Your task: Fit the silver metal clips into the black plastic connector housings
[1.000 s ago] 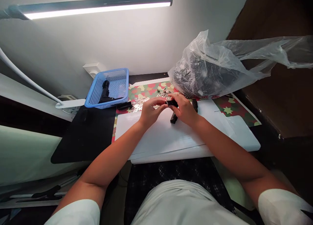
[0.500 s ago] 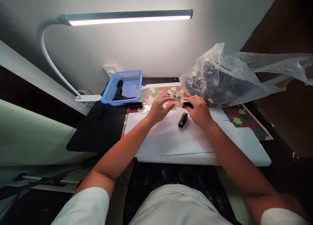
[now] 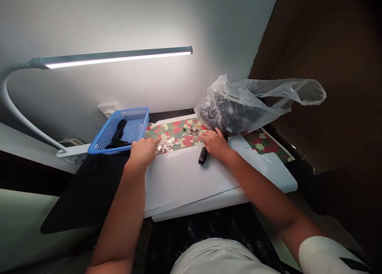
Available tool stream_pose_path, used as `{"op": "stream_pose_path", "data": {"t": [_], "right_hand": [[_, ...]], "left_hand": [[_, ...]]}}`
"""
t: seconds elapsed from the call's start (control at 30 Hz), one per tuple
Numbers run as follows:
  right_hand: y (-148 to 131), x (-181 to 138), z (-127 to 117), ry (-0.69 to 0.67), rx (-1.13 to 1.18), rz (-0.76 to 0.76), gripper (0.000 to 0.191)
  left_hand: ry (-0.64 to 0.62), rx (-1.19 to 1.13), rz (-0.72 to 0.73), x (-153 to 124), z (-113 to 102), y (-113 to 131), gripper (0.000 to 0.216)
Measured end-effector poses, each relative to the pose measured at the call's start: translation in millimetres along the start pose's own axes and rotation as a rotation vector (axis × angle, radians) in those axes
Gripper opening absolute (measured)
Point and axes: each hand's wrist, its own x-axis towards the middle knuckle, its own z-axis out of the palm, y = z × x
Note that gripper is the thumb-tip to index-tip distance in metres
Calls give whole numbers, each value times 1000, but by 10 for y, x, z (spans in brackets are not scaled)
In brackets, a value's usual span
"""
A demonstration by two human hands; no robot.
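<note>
My left hand is palm down beside the front right corner of the blue basket, at the left edge of a heap of flat silvery metal pieces. One digit points right over the heap; the other fingers are mostly hidden. My right hand reaches to the right edge of a second heap of small metal parts, its fingers apart. Just below its fingertips, a black ribbed plastic piece lies on the white sheet. Something dark shows behind the right hand, partly covered.
Black parts lie inside the basket. A clear plastic bag full of dark items stands at the back right. Camouflage-patterned paper lies under the metal heaps. A lamp shines from above, its base clamped at the left.
My left hand has moved left, from above the white sheet to beside the basket. My right hand has shifted toward the small parts heap. The view has swung right.
</note>
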Motion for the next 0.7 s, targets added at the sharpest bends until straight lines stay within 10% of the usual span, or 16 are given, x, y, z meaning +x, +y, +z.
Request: {"op": "stream_pose_path", "data": {"t": [0.33,0.7], "right_hand": [[-195,169,-320,-208,-161,-25,30],[-151,625,24,-258,-147,-14,24]], "left_hand": [[-33,-52,-197,-27,-6,-160,52],[213,-530,-59,73,153,-41,22]]}}
